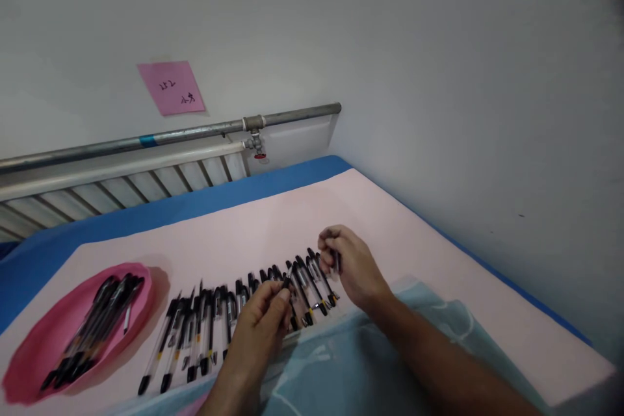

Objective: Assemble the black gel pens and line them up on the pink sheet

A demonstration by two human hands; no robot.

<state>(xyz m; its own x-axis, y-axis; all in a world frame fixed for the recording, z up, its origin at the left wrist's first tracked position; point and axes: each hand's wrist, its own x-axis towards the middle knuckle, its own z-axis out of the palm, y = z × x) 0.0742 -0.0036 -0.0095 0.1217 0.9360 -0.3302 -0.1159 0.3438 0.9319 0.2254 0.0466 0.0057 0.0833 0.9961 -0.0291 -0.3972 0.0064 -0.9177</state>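
Observation:
My left hand is closed in a pinch on a pen, its tip pointing up and right. My right hand is closed too, gripping a small dark pen part, likely a cap, just right of that tip. Both hands hover over a row of several black-and-clear pens laid side by side on the pink sheet. A pink dish at the left holds several more pens.
The pink sheet lies on a blue table top. A light blue cloth lies under my forearms. Behind stand a radiator, a metal pipe with a red valve, and a white wall with a pink note.

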